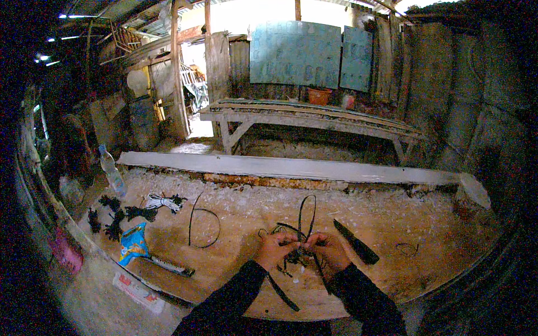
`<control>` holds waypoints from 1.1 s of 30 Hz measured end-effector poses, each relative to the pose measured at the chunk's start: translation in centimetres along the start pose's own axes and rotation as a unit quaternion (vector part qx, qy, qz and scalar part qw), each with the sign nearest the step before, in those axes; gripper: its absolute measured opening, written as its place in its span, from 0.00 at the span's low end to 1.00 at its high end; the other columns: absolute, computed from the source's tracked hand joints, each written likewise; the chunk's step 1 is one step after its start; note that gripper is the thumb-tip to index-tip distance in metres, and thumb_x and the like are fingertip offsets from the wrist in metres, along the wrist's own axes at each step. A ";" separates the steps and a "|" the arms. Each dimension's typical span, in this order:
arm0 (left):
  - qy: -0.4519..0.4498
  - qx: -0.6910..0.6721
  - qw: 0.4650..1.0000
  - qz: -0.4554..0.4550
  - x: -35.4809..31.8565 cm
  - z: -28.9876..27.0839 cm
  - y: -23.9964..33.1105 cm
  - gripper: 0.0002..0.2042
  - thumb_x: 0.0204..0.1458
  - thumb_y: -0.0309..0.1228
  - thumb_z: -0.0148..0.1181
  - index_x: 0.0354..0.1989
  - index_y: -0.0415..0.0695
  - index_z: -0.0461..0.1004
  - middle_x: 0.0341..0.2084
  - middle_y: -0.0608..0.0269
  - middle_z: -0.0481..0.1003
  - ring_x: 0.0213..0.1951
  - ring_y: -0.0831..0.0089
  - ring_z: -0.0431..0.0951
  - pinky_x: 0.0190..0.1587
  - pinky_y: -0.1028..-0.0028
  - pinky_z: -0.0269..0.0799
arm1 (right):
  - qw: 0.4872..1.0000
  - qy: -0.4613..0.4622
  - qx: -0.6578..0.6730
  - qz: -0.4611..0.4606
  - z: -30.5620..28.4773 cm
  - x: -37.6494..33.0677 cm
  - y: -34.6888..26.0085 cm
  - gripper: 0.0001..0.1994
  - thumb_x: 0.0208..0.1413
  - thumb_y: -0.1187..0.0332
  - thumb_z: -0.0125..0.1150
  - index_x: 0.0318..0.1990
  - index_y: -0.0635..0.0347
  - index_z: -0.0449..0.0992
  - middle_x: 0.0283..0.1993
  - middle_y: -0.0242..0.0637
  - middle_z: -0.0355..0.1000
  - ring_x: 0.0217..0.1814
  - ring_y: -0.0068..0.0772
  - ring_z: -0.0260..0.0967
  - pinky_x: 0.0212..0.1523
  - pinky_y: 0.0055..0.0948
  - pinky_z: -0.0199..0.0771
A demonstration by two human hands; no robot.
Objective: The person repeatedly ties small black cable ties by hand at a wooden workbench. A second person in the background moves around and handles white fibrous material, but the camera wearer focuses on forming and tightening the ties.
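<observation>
Over the near middle of the wooden table (246,291), my left hand (274,250) and my right hand (330,253) come close together, fingers pinched on thin black strips (312,208). One strip rises in a narrow loop above the fingers. Another strip end hangs past my left wrist toward the front edge. Beneath the fingertips lies a dark tangle of strips, partly hidden by the hands. Right of my right hand rests a dark, tapering, knife-like piece (357,242). A loose curved black strip (219,227) lies to the left of my left hand.
At the left are several black tangled bundles (114,225), a white cord bundle (164,203), a blue snack packet (133,244) and a clear bottle (112,172). A long pale board (280,167) runs along the far edge. Beyond stands a wooden bench (314,116) with an orange pot (319,96).
</observation>
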State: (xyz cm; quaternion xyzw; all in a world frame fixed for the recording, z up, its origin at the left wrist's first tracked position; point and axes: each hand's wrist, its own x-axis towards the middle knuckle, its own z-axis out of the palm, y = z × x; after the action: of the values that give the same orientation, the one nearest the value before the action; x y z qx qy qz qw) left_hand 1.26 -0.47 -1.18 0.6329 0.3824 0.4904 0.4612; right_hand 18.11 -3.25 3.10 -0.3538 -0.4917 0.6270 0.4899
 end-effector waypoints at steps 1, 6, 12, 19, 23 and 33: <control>0.001 -0.008 1.000 0.000 0.0 0.2 -0.1 0.12 0.43 0.33 0.61 0.32 0.38 0.74 0.28 0.64 0.74 0.33 0.77 0.72 0.38 0.77 0.67 | 1.000 0.007 0.000 0.006 0.1 0.0 0.0 0.04 0.41 0.78 0.59 0.24 0.60 0.70 0.25 0.30 0.68 0.29 0.23 0.65 0.34 0.21 0.65; -0.004 0.018 1.000 -0.008 -0.2 0.2 -0.1 0.11 0.44 0.33 0.60 0.31 0.38 0.74 0.28 0.65 0.74 0.33 0.78 0.72 0.39 0.77 0.66 | 0.999 0.015 -0.029 0.005 0.0 -0.1 0.1 0.05 0.41 0.78 0.60 0.25 0.60 0.70 0.25 0.30 0.69 0.29 0.22 0.65 0.33 0.21 0.65; -0.030 -0.013 0.999 -0.022 -0.3 0.1 0.5 0.10 0.45 0.32 0.59 0.32 0.38 0.74 0.27 0.66 0.74 0.31 0.79 0.72 0.37 0.79 0.67 | 0.999 0.000 -0.040 -0.018 -0.5 0.1 0.4 0.05 0.42 0.76 0.61 0.26 0.60 0.70 0.26 0.29 0.69 0.29 0.21 0.65 0.33 0.20 0.65; -0.057 -0.059 0.996 -0.019 -0.2 0.1 -0.2 0.09 0.46 0.31 0.58 0.33 0.38 0.73 0.26 0.68 0.74 0.30 0.81 0.72 0.35 0.80 0.67 | 0.995 -0.013 -0.083 -0.052 -0.7 0.4 0.6 0.05 0.42 0.76 0.61 0.26 0.60 0.70 0.26 0.29 0.69 0.30 0.20 0.66 0.34 0.20 0.66; -0.073 -0.030 0.997 -0.002 -0.1 -0.1 0.4 0.09 0.46 0.32 0.57 0.31 0.38 0.73 0.26 0.67 0.74 0.30 0.80 0.72 0.35 0.80 0.67 | 0.996 -0.028 -0.069 -0.058 -0.6 0.3 0.4 0.05 0.42 0.75 0.61 0.26 0.60 0.70 0.26 0.29 0.69 0.30 0.21 0.66 0.34 0.20 0.66; -0.041 -0.076 0.995 -0.049 0.0 0.0 0.2 0.09 0.47 0.34 0.58 0.24 0.42 0.70 0.21 0.69 0.71 0.25 0.81 0.71 0.29 0.80 0.67 | 0.994 -0.008 -0.091 -0.062 0.1 -0.2 0.7 0.05 0.45 0.71 0.61 0.26 0.61 0.71 0.30 0.30 0.68 0.33 0.22 0.64 0.37 0.21 0.64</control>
State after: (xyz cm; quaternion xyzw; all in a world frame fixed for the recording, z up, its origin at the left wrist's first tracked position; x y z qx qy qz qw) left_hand 1.29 -0.54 -0.95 0.5959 0.3553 0.4688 0.5467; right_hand 17.90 -3.44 2.40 -0.3606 -0.5719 0.5506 0.4897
